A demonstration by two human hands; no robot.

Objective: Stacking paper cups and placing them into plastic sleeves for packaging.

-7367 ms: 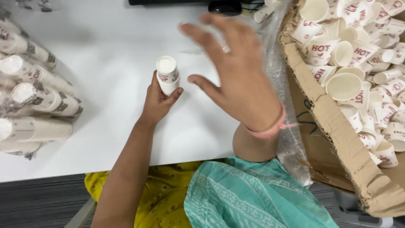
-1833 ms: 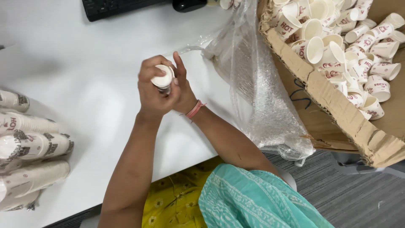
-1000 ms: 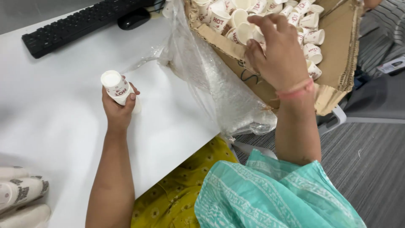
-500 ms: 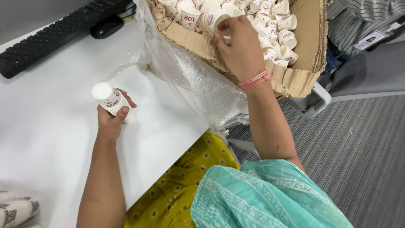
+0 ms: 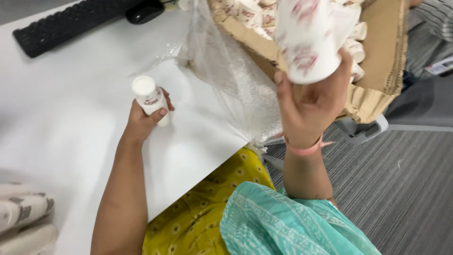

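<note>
My left hand (image 5: 144, 122) grips a short stack of white paper cups (image 5: 150, 98) with red print, standing upside down on the white table (image 5: 56, 113). My right hand (image 5: 314, 101) is raised close to the camera and holds a white paper cup (image 5: 307, 40) with red print, blurred, in front of the cardboard box (image 5: 377, 61). The box holds several loose cups of the same kind (image 5: 255, 14). A pink band sits on my right wrist.
A clear plastic bag (image 5: 231, 80) drapes from the box over the table's edge. A black keyboard (image 5: 71, 23) and black mouse (image 5: 145, 10) lie at the table's far side. Finished cup stacks (image 5: 23, 217) lie at the lower left. Grey carpet is on the right.
My right hand has come out of the box with a cup and risen toward the camera. My left hand has kept hold of the stack on the table.
</note>
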